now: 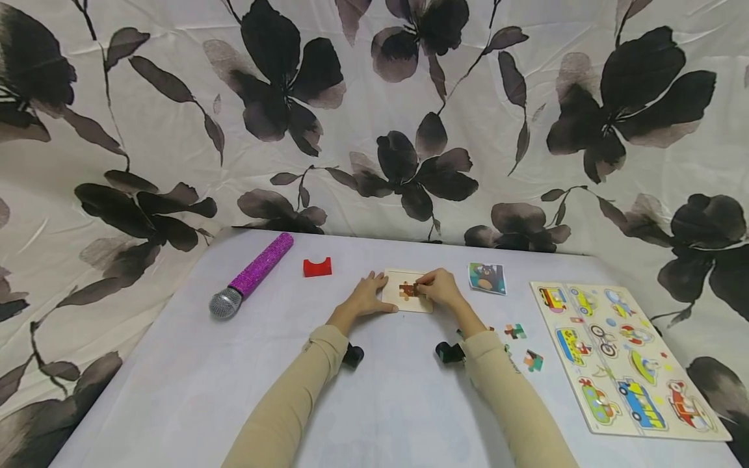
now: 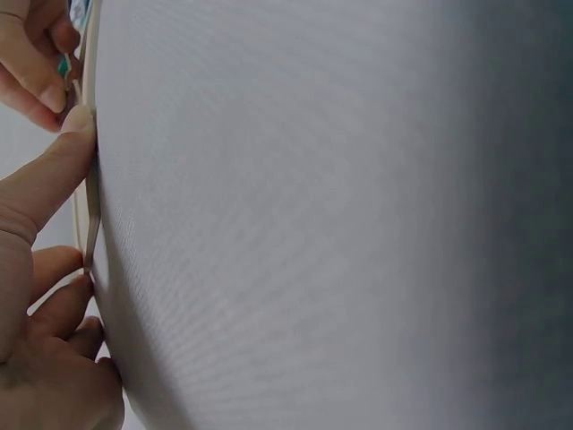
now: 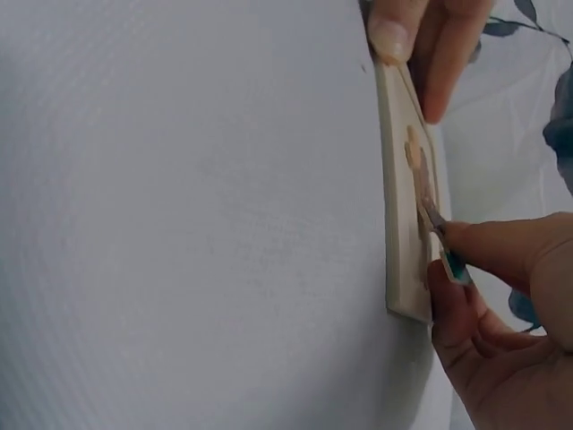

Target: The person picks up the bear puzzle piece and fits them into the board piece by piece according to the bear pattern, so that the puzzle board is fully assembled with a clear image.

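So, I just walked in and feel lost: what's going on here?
A person's left hand holds a small wooden board by its edges while their right hand pinches a puzzle piece over it. At least one brown piece lies on the board; more loose pieces lie on the table beside the right sleeve.

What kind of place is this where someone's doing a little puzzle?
Probably an indoor tabletop play or filming area, though the wider room is out of view. A white-covered table, a floral cloth behind it and the small wooden puzzle tray suggest that.
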The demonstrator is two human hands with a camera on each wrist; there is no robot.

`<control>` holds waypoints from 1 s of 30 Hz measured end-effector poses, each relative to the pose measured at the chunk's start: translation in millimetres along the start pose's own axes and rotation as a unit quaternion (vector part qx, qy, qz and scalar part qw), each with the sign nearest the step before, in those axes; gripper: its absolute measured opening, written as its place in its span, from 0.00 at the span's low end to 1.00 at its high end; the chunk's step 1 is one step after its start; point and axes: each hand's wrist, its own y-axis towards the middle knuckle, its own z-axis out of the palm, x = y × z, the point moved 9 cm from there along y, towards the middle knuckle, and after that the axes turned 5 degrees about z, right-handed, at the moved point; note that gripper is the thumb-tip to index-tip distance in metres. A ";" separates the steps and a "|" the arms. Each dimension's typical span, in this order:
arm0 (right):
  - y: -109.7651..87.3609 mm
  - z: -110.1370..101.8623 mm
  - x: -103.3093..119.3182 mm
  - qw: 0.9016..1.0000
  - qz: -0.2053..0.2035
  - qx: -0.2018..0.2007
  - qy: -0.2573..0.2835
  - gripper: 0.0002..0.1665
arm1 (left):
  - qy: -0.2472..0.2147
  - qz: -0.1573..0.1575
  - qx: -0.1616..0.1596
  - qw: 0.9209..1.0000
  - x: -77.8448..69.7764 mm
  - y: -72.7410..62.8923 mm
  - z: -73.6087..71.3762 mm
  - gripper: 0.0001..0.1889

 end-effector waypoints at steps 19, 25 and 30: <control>-0.6 5.0 -4.7 0.999 0.006 -0.052 -0.014 0.09 | -0.005 0.001 -0.005 1.000 3.6 0.4 0.3 0.44; -4.2 2.2 -6.3 0.998 0.006 -0.061 -0.015 0.10 | -0.004 0.001 -0.006 1.000 2.8 0.3 0.0 0.44; -8.6 2.0 -9.4 0.999 0.017 -0.041 -0.014 0.13 | -0.005 0.007 -0.006 1.000 0.5 0.1 -0.1 0.44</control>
